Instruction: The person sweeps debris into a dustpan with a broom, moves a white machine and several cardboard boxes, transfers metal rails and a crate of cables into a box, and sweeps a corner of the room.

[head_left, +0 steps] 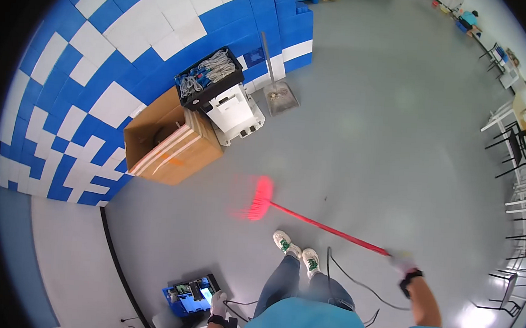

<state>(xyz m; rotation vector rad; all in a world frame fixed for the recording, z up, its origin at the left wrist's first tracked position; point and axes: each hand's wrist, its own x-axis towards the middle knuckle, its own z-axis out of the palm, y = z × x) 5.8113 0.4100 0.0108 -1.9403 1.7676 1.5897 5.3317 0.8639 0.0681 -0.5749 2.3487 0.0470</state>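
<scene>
A broom with a red head point(261, 199) and a long red handle point(331, 230) slants across the grey floor ahead of my feet; its bristles are smeared by motion. My right hand point(402, 263), gloved and blurred, is closed round the handle's upper end. At the lower left, my gloved left hand point(219, 304) is beside a blue device point(188, 295) with exposed parts and a lit panel. Its fingers look curled at the panel's edge, but what they hold, if anything, is hidden. Dark straps circle both wrists.
An open cardboard box point(178, 149), a black crate point(213, 78) of cables, a white device point(236, 113) and a long-handled dustpan point(280, 98) stand by the blue-and-white block wall point(122, 44). A black cable point(361, 285) loops beside my legs. Chairs point(514, 148) line the right; a person point(469, 20) crouches far off.
</scene>
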